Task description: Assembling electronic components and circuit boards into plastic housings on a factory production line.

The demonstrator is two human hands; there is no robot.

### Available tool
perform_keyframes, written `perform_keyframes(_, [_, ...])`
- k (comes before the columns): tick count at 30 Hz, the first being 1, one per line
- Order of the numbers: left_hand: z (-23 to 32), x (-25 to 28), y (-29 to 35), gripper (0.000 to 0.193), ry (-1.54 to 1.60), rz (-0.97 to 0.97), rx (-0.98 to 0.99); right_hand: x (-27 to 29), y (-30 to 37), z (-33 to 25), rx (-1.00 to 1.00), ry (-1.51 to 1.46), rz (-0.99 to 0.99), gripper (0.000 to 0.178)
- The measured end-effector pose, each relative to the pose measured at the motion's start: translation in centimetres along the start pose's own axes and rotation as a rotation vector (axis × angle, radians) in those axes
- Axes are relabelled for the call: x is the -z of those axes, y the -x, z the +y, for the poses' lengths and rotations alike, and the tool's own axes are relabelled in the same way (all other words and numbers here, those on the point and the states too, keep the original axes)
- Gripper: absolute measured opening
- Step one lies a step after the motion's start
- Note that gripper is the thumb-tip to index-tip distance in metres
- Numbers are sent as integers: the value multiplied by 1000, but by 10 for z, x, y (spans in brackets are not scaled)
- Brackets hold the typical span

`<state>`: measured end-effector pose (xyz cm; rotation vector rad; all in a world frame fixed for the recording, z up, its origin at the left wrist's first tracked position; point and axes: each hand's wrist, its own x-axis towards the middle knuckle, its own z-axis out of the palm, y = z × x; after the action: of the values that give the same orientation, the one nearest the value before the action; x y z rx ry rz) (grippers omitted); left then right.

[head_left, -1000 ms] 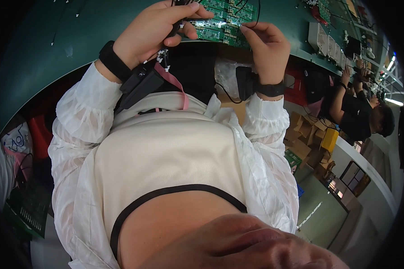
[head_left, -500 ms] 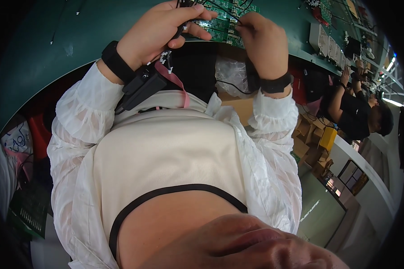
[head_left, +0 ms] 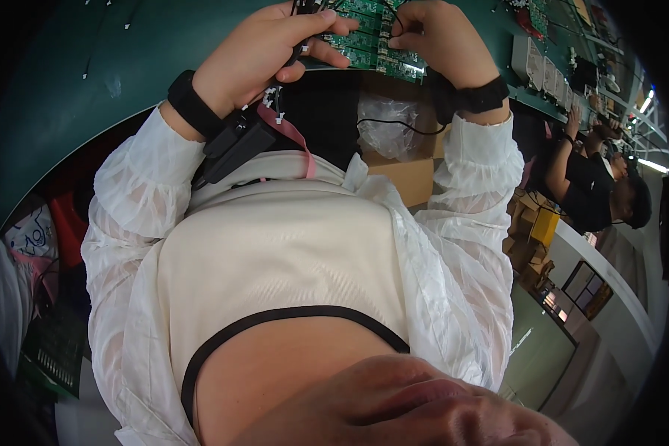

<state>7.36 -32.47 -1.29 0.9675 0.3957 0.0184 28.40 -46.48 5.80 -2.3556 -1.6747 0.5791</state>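
My left hand (head_left: 260,56) is closed around a bundle of thin black cables (head_left: 299,50), its outer fingers reaching over the table edge. White plugs (head_left: 279,117) on the cable ends dangle below the palm. To the right of it lies a panel of green circuit boards (head_left: 360,33) with small metal parts, at the table's near edge. Over the panel's right part, my right hand (head_left: 453,41) pinches a black cable (head_left: 398,18) with thumb and forefinger, close to the board's row of connectors. The fingers hide the cable's tip. Both wrists wear black bands.
The green table (head_left: 149,44) curves along the top, with loose cables at its left. Grey plastic trays (head_left: 528,63) stand in a row at the right. Below the edge are a clear plastic bag (head_left: 386,123) and a cardboard box (head_left: 405,178). A co-worker (head_left: 591,178) sits far right.
My right hand has moved slightly right and up, its forearm swinging outward, with the fingertips now down at the board's connectors. The left hand with its cable bundle has hardly moved.
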Motion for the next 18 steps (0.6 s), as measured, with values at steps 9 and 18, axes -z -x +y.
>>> perform_keyframes(9, [6, -12, 5, 31, -89, 46, -41, -12, 21, 5, 38, 83, 196, 13])
perform_keyframes(18, [17, -18, 12, 32, -231, -73, 26, -14, 30, -51, 416, 80, 607, 21])
